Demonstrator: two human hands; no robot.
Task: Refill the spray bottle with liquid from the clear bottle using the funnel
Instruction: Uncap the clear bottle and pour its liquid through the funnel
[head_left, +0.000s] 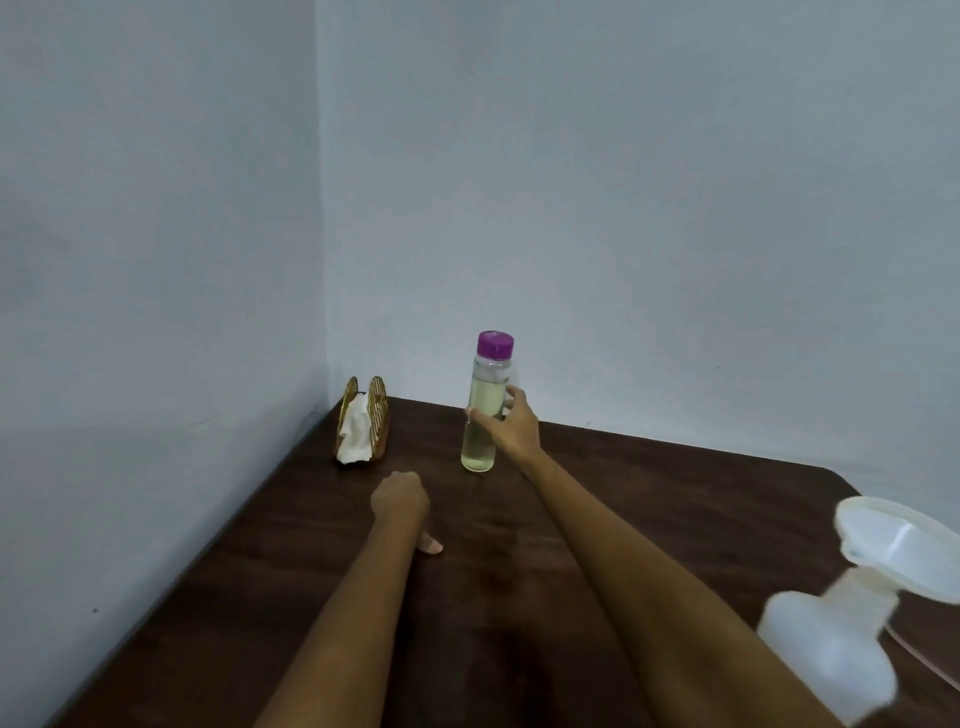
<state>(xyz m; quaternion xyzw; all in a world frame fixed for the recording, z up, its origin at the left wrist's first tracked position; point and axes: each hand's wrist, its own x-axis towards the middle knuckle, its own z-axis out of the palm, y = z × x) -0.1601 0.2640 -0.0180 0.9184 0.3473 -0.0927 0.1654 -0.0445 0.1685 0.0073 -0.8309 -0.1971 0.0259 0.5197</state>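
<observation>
A clear bottle (482, 410) with a purple cap and pale yellow liquid stands upright on the dark wooden table (649, 499) near the back wall. My right hand (511, 427) grips its middle, thumb on the left side and fingers round the right. My left hand (402, 501) rests on the table in front and to the left of the bottle, fingers curled under, holding nothing. At the right edge stands the white spray bottle (826, 660) with a white funnel (898, 545) seated in its neck; its spray head is not in view.
A gold wire napkin holder (363, 426) with a white tissue sits in the back left corner against the walls. A thin tube (930, 660) lies on the table by the spray bottle. The table's rounded far right corner is visible.
</observation>
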